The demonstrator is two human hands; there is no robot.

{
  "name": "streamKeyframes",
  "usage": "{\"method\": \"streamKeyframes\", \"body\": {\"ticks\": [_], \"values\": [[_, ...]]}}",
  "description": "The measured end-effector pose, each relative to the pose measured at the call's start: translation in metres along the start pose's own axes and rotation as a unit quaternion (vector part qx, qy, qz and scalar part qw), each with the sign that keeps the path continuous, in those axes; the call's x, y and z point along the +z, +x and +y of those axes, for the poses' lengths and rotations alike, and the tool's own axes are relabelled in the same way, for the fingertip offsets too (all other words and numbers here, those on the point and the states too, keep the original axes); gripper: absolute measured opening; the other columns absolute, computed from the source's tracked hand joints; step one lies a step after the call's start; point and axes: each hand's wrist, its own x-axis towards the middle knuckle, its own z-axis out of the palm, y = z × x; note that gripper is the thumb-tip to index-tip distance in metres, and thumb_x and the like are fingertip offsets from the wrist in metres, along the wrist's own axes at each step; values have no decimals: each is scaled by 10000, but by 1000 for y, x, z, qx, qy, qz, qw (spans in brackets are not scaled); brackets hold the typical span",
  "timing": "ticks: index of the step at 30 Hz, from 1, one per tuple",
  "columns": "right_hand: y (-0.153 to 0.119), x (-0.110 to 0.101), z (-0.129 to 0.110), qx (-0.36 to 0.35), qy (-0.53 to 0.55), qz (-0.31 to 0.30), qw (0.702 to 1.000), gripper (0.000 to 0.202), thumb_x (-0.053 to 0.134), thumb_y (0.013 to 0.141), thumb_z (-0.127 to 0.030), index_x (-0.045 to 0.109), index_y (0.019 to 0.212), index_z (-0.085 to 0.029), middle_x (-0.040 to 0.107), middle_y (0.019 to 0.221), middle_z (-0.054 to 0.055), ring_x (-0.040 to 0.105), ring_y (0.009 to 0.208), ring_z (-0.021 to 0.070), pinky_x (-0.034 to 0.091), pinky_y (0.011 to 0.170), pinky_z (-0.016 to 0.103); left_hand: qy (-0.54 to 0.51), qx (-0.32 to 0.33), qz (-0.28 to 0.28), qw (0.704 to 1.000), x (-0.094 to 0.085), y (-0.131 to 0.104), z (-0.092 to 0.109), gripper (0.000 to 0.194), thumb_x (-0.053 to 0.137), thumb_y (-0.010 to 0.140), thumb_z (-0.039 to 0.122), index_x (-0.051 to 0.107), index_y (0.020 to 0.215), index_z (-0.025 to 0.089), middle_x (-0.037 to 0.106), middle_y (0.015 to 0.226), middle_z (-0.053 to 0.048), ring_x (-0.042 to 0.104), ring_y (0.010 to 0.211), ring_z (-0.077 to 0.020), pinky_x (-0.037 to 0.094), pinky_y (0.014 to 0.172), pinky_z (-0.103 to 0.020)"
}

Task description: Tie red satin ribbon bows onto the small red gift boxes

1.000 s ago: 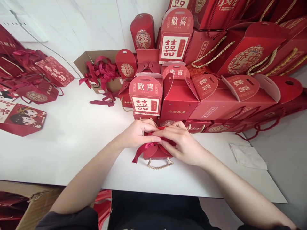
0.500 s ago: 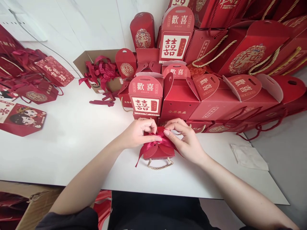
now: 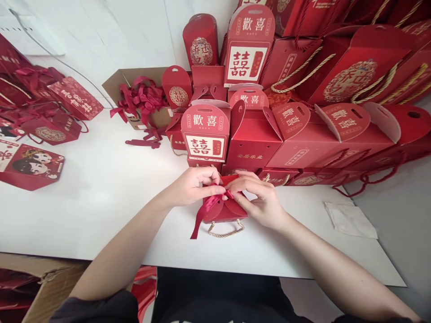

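Note:
A small red gift box [image 3: 226, 214] with curved flaps sits on the white table in front of me, its twisted cream cord handle [image 3: 226, 234] lying toward me. Dark-red satin ribbon [image 3: 206, 210] crosses over its top, one tail hanging past the left corner. My left hand [image 3: 199, 185] pinches the ribbon near the middle between thumb and curled fingers. From the other side, my right hand [image 3: 257, 193] closes on the ribbon at the same spot, thumb and fingertips drawn together. The fingers partly hide the crossing, so its exact form cannot be made out.
Red gift boxes [image 3: 205, 134] stand stacked right behind the work spot and along the right. A cardboard box of ribbons [image 3: 158, 120] stands at back left, with loose ribbon strips [image 3: 143, 144] before it. Further boxes [image 3: 37, 166] lie left; a white cloth [image 3: 350, 220] lies right.
My right hand has shifted its fingers in at the middle, and the ribbon's right part no longer spreads across the box. The left tail hangs wider and flatter. My left hand has barely moved.

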Motion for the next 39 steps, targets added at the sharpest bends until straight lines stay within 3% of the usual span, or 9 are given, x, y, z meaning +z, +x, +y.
{"method": "streamKeyframes", "body": {"ticks": [4,9,11,19,23,31,39], "values": [[2,-6,2,-32,-22,-48,998,132,530,963,-134,617,949,-233,713,890,11,671,841,154,426,1068,455,22,1,9,1000,0,0,2,222,634,900,319,543,803,141,632,776,-32,601,678,-105,455,608,-211],[3,-3,1,-3,-4,-16,1000,76,646,923,-240,618,993,-232,722,906,26,674,843,182,441,1058,463,34,-3,8,999,-1,-1,1,229,609,912,338,540,813,143,567,715,4,504,606,-83,390,572,-211],[3,-2,2,-12,2,-15,1000,42,600,953,-228,635,974,-237,735,893,22,680,817,175,442,1055,464,40,-5,8,999,-1,-1,1,240,606,912,358,547,818,144,580,728,-6,526,643,-99,404,596,-222],[6,-13,3,-50,-19,-77,996,213,501,976,-131,685,945,-236,694,942,38,659,904,160,422,1061,446,48,-8,20,999,2,-1,3,241,644,879,358,530,803,160,596,786,-20,559,705,-114,449,643,-237],[7,-14,3,-42,-19,-72,996,197,517,960,-136,683,924,-235,683,928,46,642,888,177,472,952,424,92,18,34,995,7,-4,8,280,768,761,306,534,831,170,593,811,-3,587,761,-127,494,756,-268],[7,-12,3,-28,-10,-59,998,191,529,956,-142,687,910,-240,677,901,40,629,844,178,479,872,408,113,34,23,993,9,-8,16,168,694,803,213,587,925,168,643,948,-39,654,908,-167,508,865,-301],[7,-16,3,-45,-9,-89,995,198,543,953,-124,701,903,-233,658,934,49,610,911,184,452,896,408,45,-26,6,999,3,-7,10,141,550,943,297,580,945,159,655,803,-26,592,670,-110,468,652,-244]]}}
